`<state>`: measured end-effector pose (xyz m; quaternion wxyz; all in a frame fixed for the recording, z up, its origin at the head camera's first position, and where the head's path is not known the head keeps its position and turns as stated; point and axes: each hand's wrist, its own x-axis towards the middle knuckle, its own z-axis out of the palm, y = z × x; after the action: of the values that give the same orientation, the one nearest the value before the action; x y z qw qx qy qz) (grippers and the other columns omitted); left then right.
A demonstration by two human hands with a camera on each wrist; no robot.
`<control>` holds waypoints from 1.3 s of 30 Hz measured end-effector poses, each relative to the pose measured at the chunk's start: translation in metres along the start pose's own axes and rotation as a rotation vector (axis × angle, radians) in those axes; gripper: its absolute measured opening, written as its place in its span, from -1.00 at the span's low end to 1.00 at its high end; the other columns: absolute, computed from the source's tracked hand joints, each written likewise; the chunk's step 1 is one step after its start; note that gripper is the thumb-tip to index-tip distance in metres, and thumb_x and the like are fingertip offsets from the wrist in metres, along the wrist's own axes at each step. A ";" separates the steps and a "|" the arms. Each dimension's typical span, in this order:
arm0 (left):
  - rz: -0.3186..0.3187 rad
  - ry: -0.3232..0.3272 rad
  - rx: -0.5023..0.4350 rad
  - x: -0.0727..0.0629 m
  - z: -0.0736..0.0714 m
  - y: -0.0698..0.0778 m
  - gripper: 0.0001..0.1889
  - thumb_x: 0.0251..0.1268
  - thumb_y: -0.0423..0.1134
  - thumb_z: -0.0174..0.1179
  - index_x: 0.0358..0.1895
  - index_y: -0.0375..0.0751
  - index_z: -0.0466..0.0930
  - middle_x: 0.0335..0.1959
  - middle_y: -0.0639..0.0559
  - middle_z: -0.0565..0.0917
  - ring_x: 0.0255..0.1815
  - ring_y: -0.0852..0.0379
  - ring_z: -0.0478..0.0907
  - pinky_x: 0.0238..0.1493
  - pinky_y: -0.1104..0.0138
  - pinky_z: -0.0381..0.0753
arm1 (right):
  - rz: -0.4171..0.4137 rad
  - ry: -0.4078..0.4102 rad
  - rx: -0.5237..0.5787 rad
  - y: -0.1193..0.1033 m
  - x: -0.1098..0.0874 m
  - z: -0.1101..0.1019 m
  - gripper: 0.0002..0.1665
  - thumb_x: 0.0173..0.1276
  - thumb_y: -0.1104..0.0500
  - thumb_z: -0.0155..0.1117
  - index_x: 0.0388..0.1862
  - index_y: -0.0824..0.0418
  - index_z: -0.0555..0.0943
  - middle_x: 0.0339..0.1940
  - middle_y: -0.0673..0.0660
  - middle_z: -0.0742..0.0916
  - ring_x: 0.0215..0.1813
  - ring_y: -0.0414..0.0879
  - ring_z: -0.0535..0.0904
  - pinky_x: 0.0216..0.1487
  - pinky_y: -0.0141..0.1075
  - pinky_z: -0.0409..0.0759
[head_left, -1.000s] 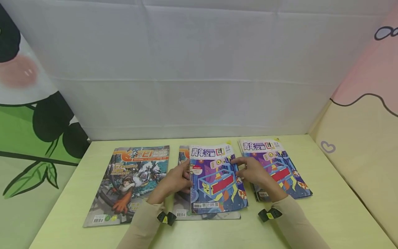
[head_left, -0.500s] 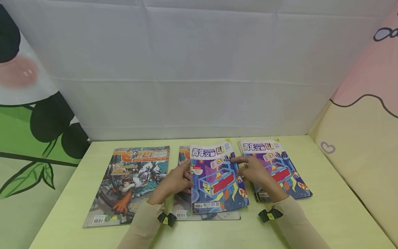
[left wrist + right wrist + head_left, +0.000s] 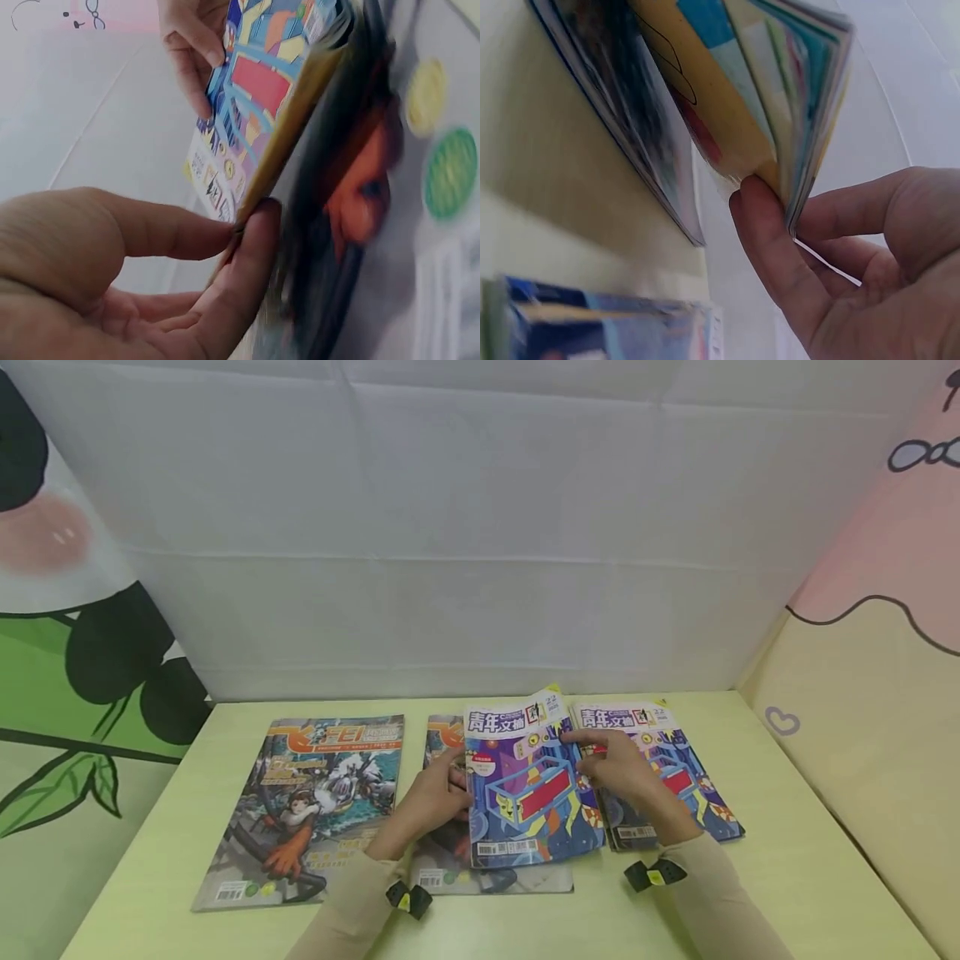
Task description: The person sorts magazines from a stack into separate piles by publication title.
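Note:
Both hands hold one purple-and-blue magazine (image 3: 528,802) above the middle pile in the head view. My left hand (image 3: 429,797) pinches its left spine edge; in the left wrist view the thumb lies on the cover and the fingers are behind. On the opposite edge, my right hand (image 3: 618,768) grips with the thumb on one side and fingers under the back, as the right wrist view shows. The magazine's pages (image 3: 810,97) fan slightly apart there. Beneath it lies a larger magazine (image 3: 442,881) with an orange title, mostly covered by the held one.
Another large orange-titled magazine (image 3: 300,810) lies on the left of the pale yellow table (image 3: 150,860). To the right sits a pile of purple magazines (image 3: 697,785), partly behind the right hand. A white cloth wall (image 3: 480,527) stands at the table's back edge.
The held magazine has risen a little off the middle pile, its top edge tilting up and away, with both hands moving along with it. The head view has shifted slightly.

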<state>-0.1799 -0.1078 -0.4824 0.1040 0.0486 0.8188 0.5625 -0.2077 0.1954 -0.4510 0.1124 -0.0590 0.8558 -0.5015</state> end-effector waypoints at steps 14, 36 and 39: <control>0.035 0.127 -0.135 0.012 0.041 0.025 -0.36 0.43 -0.48 0.36 0.55 -0.46 0.46 0.05 -0.26 0.72 -0.06 -0.05 0.79 -0.12 0.06 0.87 | -0.011 0.022 -0.006 0.001 -0.007 -0.053 -0.40 0.61 0.35 0.27 0.59 0.31 0.58 0.39 0.49 0.66 -0.20 0.00 0.74 -0.23 -0.22 0.82; 0.078 -0.035 -0.355 0.018 0.091 0.053 -0.30 0.53 -0.39 0.37 0.67 -0.27 0.38 0.40 -0.29 0.62 0.36 -0.24 0.68 0.31 -0.01 0.75 | -0.077 0.046 -0.013 0.027 -0.028 -0.132 -0.38 0.69 0.28 0.29 0.64 0.38 0.49 0.45 0.54 0.62 -0.06 -0.12 0.82 -0.04 -0.25 0.85; 0.091 -0.084 -0.373 0.019 0.099 0.051 -0.27 0.53 -0.37 0.39 0.69 -0.22 0.35 0.44 -0.26 0.61 0.42 -0.24 0.64 0.40 -0.03 0.70 | -0.068 0.059 -0.046 0.035 -0.031 -0.140 -0.37 0.69 0.26 0.30 0.65 0.37 0.48 0.47 0.53 0.60 -0.03 -0.15 0.81 -0.02 -0.28 0.84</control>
<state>-0.1785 0.0049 -0.4710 0.1197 0.0887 0.6923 0.7061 -0.2124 0.3377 -0.4110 0.0685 -0.0756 0.8676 -0.4867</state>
